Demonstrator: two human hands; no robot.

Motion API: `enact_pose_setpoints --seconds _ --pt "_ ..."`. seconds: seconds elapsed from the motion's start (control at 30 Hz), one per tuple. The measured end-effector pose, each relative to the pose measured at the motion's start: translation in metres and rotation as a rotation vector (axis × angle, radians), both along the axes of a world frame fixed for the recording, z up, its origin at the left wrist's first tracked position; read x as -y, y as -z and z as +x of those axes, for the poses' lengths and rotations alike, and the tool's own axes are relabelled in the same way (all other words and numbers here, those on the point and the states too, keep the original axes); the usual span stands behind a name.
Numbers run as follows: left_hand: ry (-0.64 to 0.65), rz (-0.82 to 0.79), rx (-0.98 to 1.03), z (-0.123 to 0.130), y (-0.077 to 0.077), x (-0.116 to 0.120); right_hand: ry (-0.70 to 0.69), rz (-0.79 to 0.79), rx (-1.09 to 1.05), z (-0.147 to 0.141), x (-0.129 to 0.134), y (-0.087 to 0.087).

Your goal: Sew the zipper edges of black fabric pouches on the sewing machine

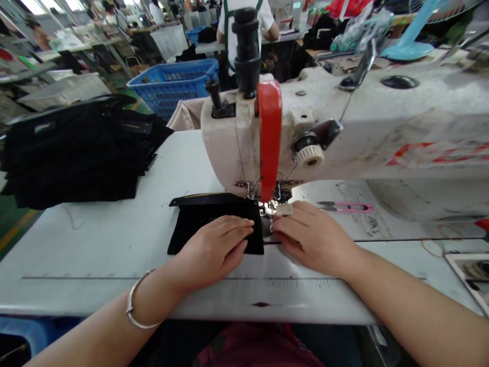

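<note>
Two bare hands rest near the front edge of a white sewing table (95, 255), in the head view. The left hand (212, 252) lies flat, fingers narrow and together, pressing a black fabric piece (214, 227) beside the presser foot (273, 206) of a sewing machine (244, 137). The right hand's (311, 237) fingertips (278, 224) touch the fabric's right edge, fingers slightly spread, holding nothing closed. Pink thread snips (344, 206) lie to the right. Well left sits a stack of black fabric pieces (72, 158); upper centre, a blue plastic crate (171, 84) shows nothing clearly inside.
</note>
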State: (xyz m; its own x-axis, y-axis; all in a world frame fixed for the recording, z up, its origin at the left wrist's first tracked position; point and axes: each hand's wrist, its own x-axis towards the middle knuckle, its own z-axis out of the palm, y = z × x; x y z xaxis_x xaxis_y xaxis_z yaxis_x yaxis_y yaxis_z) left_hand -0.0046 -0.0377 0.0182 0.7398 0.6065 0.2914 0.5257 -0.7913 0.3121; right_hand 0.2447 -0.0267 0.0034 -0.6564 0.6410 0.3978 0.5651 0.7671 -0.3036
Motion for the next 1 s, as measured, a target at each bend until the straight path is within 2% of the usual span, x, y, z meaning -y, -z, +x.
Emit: enact_pose_setpoints --seconds 0.07,0.23,0.43,0.53,0.8,1.0 --pt "-0.059 -0.045 0.076 0.001 0.002 -0.002 -0.116 -0.079 -0.004 -0.002 0.008 -0.001" --pt "-0.203 -0.086 0.151 0.003 0.004 -0.002 -0.211 -0.135 0.018 -0.009 0.016 0.004" --pt "0.029 0.143 -0.168 0.005 0.008 -0.005 -0.192 -0.116 0.03 -0.014 0.02 0.005" --pt "0.072 0.187 -0.247 0.005 0.009 -0.007 -0.192 -0.125 0.033 -0.014 0.022 0.004" --pt "0.117 0.252 -0.259 0.01 0.0 -0.02 -0.147 -0.116 0.018 -0.017 0.024 -0.001" --pt "0.167 0.322 -0.273 0.009 0.004 -0.035 -0.106 -0.113 0.04 -0.019 0.021 -0.001"
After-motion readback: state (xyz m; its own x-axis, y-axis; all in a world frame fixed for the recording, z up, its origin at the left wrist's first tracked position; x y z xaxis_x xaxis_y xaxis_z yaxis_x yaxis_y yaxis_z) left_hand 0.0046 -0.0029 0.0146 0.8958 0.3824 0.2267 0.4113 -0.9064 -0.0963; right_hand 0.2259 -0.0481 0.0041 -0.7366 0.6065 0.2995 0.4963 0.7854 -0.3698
